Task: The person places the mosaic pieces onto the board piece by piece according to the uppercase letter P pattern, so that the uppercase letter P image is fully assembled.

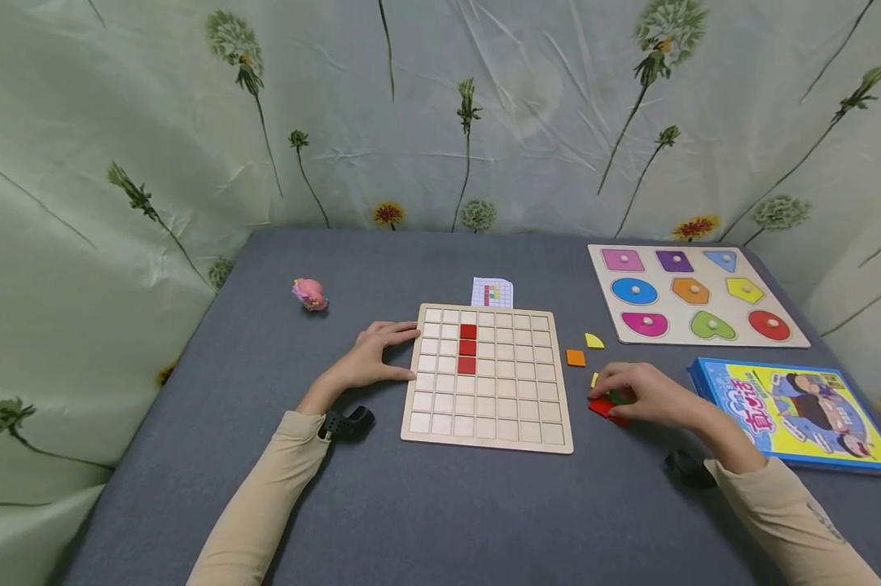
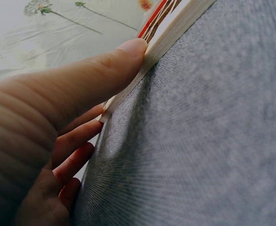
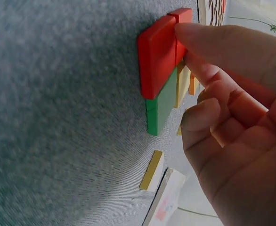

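Note:
My left hand (image 1: pixel 370 356) rests at the left edge of a wooden grid board (image 1: pixel 488 427), thumb and fingers spread along the rim. Three red square tiles (image 1: pixel 467 348) stand in one column of the board. Right of it, my right hand (image 1: pixel 647 395) pinches a red tile (image 3: pixel 184 16) between thumb and forefinger, low over the table. Close against that tile lie another red tile (image 3: pixel 159 56) and a green tile (image 3: pixel 164 101). A yellow piece (image 3: pixel 181 87) shows just beyond them, partly hidden by the fingers.
A small pattern card (image 1: pixel 493 293) sits behind the board. An orange square (image 1: pixel 576 358) and a yellow quarter-round (image 1: pixel 593 341) lie right of it. Farther right are a knobbed shape puzzle (image 1: pixel 675 313) and a blue-yellow box (image 1: pixel 799 415). A pink toy (image 1: pixel 310 295) stands back left.

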`<state>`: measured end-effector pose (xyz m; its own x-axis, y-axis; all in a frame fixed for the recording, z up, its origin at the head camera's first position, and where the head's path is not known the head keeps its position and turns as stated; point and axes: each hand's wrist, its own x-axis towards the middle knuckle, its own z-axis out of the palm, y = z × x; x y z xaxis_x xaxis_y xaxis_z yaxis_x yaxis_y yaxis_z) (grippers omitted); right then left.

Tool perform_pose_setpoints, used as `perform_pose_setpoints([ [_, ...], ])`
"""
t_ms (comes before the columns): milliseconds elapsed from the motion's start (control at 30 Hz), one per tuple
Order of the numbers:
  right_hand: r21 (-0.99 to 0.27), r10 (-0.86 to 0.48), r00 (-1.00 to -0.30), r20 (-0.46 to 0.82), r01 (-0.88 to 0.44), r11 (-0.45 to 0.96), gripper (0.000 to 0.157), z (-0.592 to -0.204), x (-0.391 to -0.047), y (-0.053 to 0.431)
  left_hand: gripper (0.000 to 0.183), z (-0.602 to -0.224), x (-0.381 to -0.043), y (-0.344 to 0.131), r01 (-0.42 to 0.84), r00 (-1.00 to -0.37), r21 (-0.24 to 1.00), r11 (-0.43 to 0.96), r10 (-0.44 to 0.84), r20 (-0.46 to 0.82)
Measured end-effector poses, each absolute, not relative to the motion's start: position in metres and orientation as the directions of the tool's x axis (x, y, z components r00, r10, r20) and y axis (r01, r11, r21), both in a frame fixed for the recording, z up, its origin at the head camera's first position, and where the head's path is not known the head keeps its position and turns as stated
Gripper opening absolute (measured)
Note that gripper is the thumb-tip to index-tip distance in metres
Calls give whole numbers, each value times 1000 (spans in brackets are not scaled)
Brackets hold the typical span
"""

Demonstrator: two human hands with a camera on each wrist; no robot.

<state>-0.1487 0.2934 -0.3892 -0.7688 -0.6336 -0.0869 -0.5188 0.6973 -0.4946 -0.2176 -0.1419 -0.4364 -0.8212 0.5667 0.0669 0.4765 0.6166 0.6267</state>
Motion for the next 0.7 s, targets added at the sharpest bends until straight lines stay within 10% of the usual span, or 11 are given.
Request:
perform_pose_setpoints([
  [700,-415,-582,-811,65,-553,723,21,-400,-146,287,72,-434,-217,-141,466,-825,629,623,563,53],
])
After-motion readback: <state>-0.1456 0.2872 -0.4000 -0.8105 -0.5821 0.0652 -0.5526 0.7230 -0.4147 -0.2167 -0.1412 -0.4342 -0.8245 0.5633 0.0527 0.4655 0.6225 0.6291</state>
